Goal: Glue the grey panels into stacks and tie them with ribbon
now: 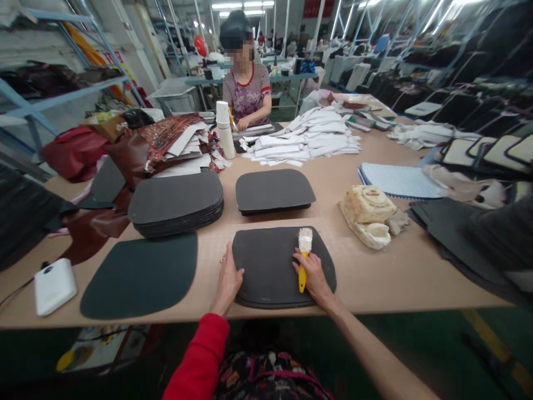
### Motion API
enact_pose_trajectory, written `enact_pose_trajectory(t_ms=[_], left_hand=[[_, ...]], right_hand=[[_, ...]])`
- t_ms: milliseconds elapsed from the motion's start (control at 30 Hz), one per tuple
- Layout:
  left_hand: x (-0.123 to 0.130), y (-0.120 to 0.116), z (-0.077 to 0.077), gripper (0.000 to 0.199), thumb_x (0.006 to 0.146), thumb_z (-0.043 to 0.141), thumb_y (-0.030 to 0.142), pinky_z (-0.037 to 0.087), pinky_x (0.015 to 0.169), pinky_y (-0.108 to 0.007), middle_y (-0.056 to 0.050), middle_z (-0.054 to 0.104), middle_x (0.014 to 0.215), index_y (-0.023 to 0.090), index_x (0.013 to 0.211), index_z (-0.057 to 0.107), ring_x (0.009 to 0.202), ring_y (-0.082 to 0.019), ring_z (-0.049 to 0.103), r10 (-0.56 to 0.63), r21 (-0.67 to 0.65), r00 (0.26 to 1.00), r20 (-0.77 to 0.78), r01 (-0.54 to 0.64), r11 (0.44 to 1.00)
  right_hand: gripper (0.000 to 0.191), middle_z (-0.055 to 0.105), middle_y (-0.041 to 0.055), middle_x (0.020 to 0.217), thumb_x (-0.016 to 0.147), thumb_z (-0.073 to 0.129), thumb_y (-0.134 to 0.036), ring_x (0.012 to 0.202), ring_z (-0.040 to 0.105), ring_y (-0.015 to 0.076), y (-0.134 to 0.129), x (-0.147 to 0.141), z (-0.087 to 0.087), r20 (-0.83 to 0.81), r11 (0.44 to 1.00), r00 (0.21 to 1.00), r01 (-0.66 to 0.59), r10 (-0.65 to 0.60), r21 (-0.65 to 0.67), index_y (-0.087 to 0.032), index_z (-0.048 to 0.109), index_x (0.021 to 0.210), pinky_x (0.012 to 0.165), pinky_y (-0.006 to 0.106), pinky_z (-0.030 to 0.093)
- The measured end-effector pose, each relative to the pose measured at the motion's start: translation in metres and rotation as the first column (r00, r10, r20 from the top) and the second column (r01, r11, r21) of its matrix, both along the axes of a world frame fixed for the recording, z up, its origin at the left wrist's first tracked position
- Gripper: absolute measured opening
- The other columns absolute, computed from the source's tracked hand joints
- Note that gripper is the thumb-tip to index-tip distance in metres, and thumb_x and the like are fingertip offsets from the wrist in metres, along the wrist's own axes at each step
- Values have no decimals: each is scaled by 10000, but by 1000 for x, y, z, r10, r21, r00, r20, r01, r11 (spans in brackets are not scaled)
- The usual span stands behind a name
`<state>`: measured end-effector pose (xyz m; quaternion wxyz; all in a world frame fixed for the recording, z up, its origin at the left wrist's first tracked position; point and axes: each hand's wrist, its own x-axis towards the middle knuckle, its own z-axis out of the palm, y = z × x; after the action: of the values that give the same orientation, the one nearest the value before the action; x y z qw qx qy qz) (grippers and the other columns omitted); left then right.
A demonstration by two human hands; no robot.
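Observation:
In my right hand [311,275] is a paintbrush [305,240] with a yellow handle; its whitish bristles point away from me, over a dark grey panel with rounded corners [266,266]. That panel lies on a short stack right in front of me. My left hand [230,275] rests at the panel's left edge, thumb and fingers apart. Beyond it sit a smaller stack of dark panels [275,186] and a taller stack [177,197] to the left. A single dark green panel [144,278] lies flat at the left front.
A glue-crusted container [368,211] stands to the right, near a light blue ruled pad [400,180]. White strips [306,136] are heaped at the back, beside a pale bottle [225,130]. A white device [55,286] lies front left. Across the table a co-worker [246,83] handles material.

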<state>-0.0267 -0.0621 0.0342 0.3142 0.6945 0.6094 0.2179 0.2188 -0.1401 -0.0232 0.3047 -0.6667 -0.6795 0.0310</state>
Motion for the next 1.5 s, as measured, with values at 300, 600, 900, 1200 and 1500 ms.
enact_pose_trajectory(t_ms=[300,600,900,1200,1500], left_hand=[[3,3,-1,608,701,435,-39,381,932,-452,-101,399,1372,221,1245,515,1203,-321,364,-172,60,858,-483,229,972],[55,26,-18,524,763,385,9,365,1028,-459,-115,424,1379,150,1257,491,1272,-263,365,-460,138,799,-388,544,828],[102,34,-34,683,708,595,132,320,1034,-553,-176,277,1442,141,1349,361,1330,-327,242,-569,86,664,-486,684,725],[103,36,-31,675,702,631,157,354,1011,-538,-169,305,1433,179,1333,393,1318,-330,278,-534,128,661,-528,683,719],[107,32,-13,700,741,623,230,262,1063,-552,-111,249,1461,171,1372,326,1344,-316,214,-546,-26,631,-551,641,767]], right_hand=[[206,585,117,1178,884,485,-203,1022,553,246,1,0,-17,42,995,999,8,-13,102,-199,560,1076,857,430,429],[209,577,110,1200,880,488,-166,1077,544,249,3,-2,-8,103,999,995,11,-16,45,-192,542,1081,863,442,450],[218,574,122,1203,861,512,-153,1084,542,251,6,-3,-3,101,999,994,41,-39,-12,-188,529,1075,851,444,478],[228,559,104,1216,856,511,-134,1136,520,215,1,6,-1,-225,978,956,204,-189,45,-209,536,1069,881,385,500],[164,571,121,1191,875,505,-202,1114,524,249,12,19,-11,-132,977,976,187,-173,102,-189,569,1027,869,431,485]])
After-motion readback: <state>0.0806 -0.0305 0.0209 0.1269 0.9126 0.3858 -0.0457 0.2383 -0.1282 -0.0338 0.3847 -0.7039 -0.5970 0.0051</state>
